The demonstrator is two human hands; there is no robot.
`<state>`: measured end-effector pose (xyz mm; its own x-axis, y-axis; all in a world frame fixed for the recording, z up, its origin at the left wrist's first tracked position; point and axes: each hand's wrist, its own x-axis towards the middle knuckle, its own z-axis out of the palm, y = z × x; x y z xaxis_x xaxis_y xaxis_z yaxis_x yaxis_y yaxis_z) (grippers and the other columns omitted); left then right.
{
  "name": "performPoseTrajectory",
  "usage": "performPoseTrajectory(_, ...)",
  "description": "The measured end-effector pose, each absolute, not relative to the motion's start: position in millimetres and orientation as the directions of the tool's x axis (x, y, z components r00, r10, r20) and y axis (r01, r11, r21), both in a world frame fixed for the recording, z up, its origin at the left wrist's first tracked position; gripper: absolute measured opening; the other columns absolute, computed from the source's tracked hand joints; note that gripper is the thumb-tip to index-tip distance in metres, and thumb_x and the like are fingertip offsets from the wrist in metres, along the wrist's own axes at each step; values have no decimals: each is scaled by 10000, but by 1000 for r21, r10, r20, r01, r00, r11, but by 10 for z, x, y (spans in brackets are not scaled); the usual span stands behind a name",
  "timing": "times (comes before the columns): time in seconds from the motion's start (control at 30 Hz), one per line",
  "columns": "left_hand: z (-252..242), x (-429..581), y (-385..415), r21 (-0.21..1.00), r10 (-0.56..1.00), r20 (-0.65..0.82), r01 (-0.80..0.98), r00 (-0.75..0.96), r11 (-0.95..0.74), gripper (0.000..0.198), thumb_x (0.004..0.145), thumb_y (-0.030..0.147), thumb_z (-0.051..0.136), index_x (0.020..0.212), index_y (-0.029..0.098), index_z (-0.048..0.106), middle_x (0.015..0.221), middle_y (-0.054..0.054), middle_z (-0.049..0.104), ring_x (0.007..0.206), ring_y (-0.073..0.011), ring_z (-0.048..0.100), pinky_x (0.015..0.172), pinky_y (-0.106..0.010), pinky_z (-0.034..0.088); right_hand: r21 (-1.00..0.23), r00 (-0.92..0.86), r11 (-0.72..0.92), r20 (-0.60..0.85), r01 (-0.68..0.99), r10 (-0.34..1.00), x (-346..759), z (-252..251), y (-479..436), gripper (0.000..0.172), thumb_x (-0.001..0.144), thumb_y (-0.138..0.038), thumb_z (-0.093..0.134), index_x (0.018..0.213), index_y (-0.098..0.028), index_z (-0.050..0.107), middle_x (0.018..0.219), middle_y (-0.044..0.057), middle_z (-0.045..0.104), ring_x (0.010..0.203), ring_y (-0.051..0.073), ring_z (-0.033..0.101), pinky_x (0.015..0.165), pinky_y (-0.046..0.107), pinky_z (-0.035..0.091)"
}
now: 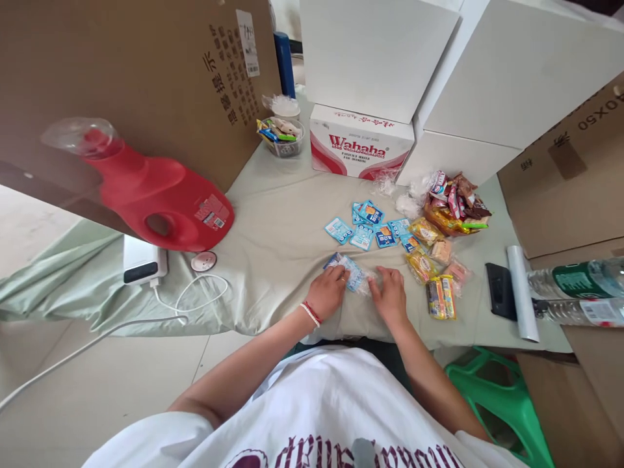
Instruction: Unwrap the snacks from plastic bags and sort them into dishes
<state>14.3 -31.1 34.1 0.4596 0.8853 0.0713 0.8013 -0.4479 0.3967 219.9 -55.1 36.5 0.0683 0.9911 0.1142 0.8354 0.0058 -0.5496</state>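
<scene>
On the white-and-red box [361,146] at the far middle stands "Wahaha®", with "PURIFIED WATER FOR DRINKING" below it. The big cardboard box [146,71] at the left bears a large sideways "温馨提示" beside smaller characters too small to read. The cardboard [568,205] at the far right shows what looks like "0X50". Print on the blue packets [373,212] and red bottle [170,188] is too small to read.
</scene>
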Motion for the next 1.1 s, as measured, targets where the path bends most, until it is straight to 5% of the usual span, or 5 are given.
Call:
performPoseTrajectory(0.33,260,224,-351,242,882,142,849,449,-470,326,1026,166,466,1238,187,713,1164,-130,722,1091,-279,615,856,-433,440,-479,-83,47,-55,877,995,1858,768,-239,158,1000,-273,516,997,-222,665,913,39,705,835,202,638,753,288,432)
performPoseTrajectory(0.47,270,96,-342,247,849,147,812,508,-529,270,986,144,493,1013,146,762,1103,-152,739,1077,-293,652,896,-443,452,-356,-133,75,-142,932,981,1403,740,134,228,1039,-201,449,1074,-179,673,1079,104,712,918,209,645,786,299,443)
performPoseTrajectory(0.73,154,-754,-839,378,778,370,683,508,-625,364,957,124,496,1261,194,684,1276,-94,735,1210,-278,632,1019,-452,470,-255,-258,255,23,933,966,1212,591,-181,582,968,-565,629,1355,-134,568,1287,171,624,1187,324,521,991,457,449)
performPoseTrajectory(0.87,112,-885,-1008,404,812,392,712,433,-575,309,962,131,529,1208,203,700,1251,-83,750,1209,-294,632,999,-473,489,-231,-243,239,9,943,970,1228,558,-143,416,987,-359,641,1350,-161,592,1270,146,650,1157,314,537,961,453,464)
performPoseTrajectory(1.1,214,-676,-919,495,845,440,703,304,-511,252,961,130,520,1109,204,711,1091,-70,779,1180,-276,664,991,-455,522,-529,-60,111,113,841,992,1954,610,-89,461,1069,-265,365,1482,-167,545,1353,146,667,1219,286,580,1069,449,466)
